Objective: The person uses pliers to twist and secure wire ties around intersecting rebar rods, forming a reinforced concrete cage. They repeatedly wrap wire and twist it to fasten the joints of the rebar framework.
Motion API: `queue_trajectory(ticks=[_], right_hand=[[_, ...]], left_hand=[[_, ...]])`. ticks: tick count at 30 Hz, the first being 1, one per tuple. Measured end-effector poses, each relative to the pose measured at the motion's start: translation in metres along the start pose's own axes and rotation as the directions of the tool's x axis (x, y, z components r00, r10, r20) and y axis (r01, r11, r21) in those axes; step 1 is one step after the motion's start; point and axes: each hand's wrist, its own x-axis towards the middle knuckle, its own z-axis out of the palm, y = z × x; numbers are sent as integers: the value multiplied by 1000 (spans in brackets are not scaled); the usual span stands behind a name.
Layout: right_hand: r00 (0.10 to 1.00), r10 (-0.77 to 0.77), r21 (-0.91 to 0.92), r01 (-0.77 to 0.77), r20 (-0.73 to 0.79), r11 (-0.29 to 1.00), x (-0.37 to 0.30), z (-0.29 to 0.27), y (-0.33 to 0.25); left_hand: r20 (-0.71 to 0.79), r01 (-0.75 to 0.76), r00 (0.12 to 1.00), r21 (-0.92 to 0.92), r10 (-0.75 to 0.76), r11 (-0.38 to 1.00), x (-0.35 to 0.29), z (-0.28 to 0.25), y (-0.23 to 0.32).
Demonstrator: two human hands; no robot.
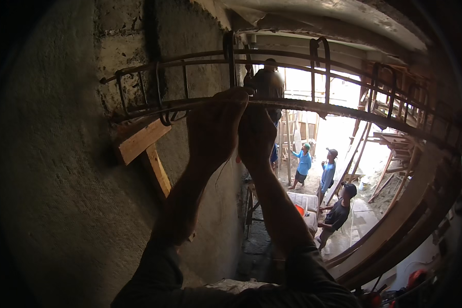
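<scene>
Cage of steel bars (303, 104) spanning the view, left grip (215, 117) and right grip (257, 131) raised close together at its lower bar.

Deep shadow covers the fingers of each grip, so whether they are closed on the bar or on something else cannot be told; the cage runs out to both sides of them, its upper bars above, with a tall bent stirrup (327, 77) to their right. Below and left of the left grip, a wooden bracket (145, 141) sits at the rough wall (46, 154); just beyond the right grip, a dark-clad person (267, 84) shows behind the bars; well below and right, an orange container (300, 209).
</scene>
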Motion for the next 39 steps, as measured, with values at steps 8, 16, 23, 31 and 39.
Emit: queue_trajectory(ticks=[8,16,23,31,39], right_hand=[[998,25,187,-13,-59,982,-16,1,29],[967,190,795,-249,171,553,-13,-6,40],[998,-62,50,62,14,997,-6,-2,7],[999,3,-174,-10,-37,985,-3,-2,0],[989,-142,-354,122,-31,927,-6,-4,6]], left_hand=[[-133,92,981,-334,-144,938,7,9,28],[20,113,994,-227,-112,967,-15,-6,26],[-30,389,884,-506,-466,770,-48,-1,17],[145,303,952,-359,-269,883,-38,-11,-1],[367,641,749,-614,-552,460,-25,-25,11]])
